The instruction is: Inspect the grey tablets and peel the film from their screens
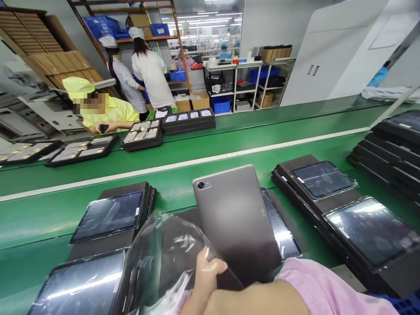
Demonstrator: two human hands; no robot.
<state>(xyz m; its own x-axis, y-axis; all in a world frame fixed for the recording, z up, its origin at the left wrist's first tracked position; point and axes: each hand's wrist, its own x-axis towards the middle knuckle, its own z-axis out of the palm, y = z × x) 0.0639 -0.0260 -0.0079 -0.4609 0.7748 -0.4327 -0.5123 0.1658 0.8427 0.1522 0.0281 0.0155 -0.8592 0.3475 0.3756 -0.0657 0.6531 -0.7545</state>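
Your left hand [208, 267] is curled up with the thumb out to the side, and it looks like you've got the clear plastic bag [183, 245] gripped near its edge. Can't tell about your right hand: only the forearm [262, 299] shows, crossing low beside the left, and the hand itself is hidden or out of the picture.

The grey tablet [234, 214] is just up and right of that left hand, tilted, camera side facing you. What's holding it up is hidden, and so is whether its bottom end sits inside the film. My read: you're mid-bagging or mid-unbagging, tbh can't say which. Either way, I'd say the next move calls for a steady hold on the tablet and the bag edge pulled well clear of its corners, so nothing snags.

Right behind the tablet, another screen [285, 236] lies flat. Left of your hand there's a tray stack [101, 251] with two film-covered tablets on top, and farther right a second stack [308, 208] with two more. Way out ahead, past the green conveyor [183, 175] and off to the left, a co-worker in yellow [113, 113] is holding something small and dark.
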